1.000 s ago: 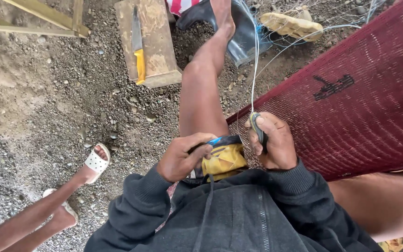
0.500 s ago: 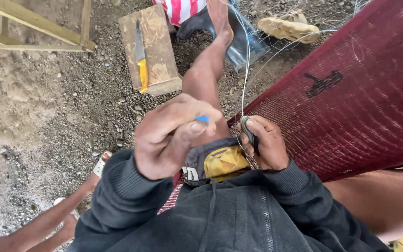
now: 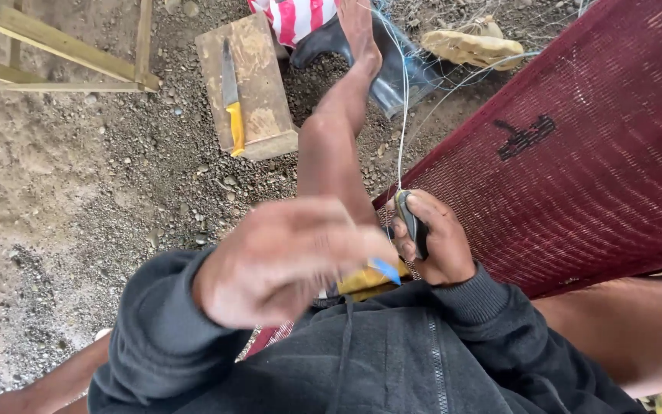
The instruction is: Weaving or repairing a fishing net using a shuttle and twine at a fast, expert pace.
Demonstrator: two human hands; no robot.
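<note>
Gravel (image 3: 78, 176) lies at far left, then a wooden block (image 3: 258, 115) bearing a yellow-handled knife (image 3: 231, 100). Nearer, the blurred left hand (image 3: 285, 261) pinches a blue netting needle (image 3: 385, 271) at its fingertips. Beside it, the right hand (image 3: 434, 241) clamps thumb and fingers on a dark oval weight (image 3: 410, 215) tied to thin line (image 3: 401, 115), against maroon netting (image 3: 576, 169).

Net (image 3: 591, 153) dark red mesh with a black mark; knife (image 3: 231, 96) handle yellow (upper left of frame); cloth (image 3: 296, 15) red-white striped; sweater (image 3: 392, 360) dark grey.
</note>
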